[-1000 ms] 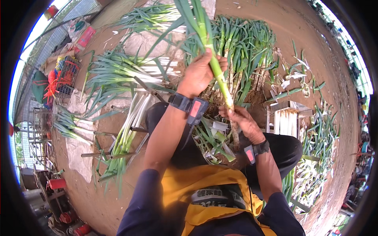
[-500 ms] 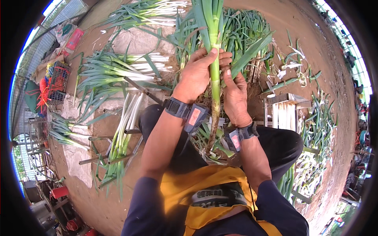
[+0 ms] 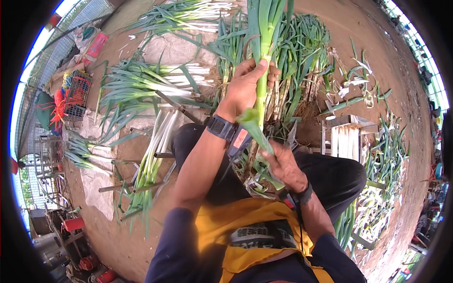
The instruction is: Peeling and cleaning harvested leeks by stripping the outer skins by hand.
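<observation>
My left hand [image 3: 241, 89] is wrapped around the stalk of a large leek [image 3: 266, 40], which stands upright before me. Its broad green leaves run out of the top of the view, and its soiled lower end hangs down between my knees. Lower and to the right, my right hand [image 3: 285, 166] pinches a green leek leaf [image 3: 254, 125] that bends down across the stalk, somewhat blurred. Whether this leaf is still joined to the stalk low down cannot be made out. Both wrists wear dark bands.
Unpeeled leeks [image 3: 302, 61] stand bunched ahead. Peeled white leeks [image 3: 174, 78] lie in piles on sacking to the left, with more across a metal rack [image 3: 155, 186]. A wooden box [image 3: 363, 123] holds white stalks at right, beside heaped leaf scraps [image 3: 377, 198].
My right hand has moved down toward me, drawing the leaf from beside the upper stalk to below my left hand. My left hand keeps its grip on the leek.
</observation>
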Demonstrator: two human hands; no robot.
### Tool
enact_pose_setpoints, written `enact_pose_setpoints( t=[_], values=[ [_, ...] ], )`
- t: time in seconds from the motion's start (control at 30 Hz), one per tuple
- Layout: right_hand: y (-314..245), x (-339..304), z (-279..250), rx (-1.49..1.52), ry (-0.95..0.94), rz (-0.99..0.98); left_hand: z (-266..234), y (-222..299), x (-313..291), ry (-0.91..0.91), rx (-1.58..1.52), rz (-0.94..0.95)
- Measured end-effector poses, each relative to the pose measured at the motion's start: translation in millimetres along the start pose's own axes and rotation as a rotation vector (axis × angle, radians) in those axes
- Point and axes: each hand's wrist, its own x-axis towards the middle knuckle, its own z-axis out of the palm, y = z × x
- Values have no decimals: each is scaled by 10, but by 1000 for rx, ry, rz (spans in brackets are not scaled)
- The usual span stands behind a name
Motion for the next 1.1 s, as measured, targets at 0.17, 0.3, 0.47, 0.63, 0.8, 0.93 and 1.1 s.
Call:
enact_pose_setpoints(
  t=[0.17, 0.3, 0.47, 0.63, 0.8, 0.93, 1.1],
  values=[
    [243, -236, -827, -194, -233, 164, -137, 172, -80, 65, 50, 77],
    [729, -226, -3980, -734, 746, 397, -5, 59, -14, -25, 61, 52],
    [-58, -368, -4360, -1148, 1197, 1, 47, 100, -24, -17, 30, 80],
    [-337, 200, -1327, -328, 550, -56, -38, 146, -84, -21, 48, 36],
    [-233, 565, -202, -227, 420, -158, 31, 14, -20, 7, 27, 1],
    [-189, 782, 75, -309, 432, -240, -7, 29, -62, 51, 15, -4],
    [-157, 788, 182, -374, 452, -240, -54, -26, -73, 117, -36, 10]
  ],
)
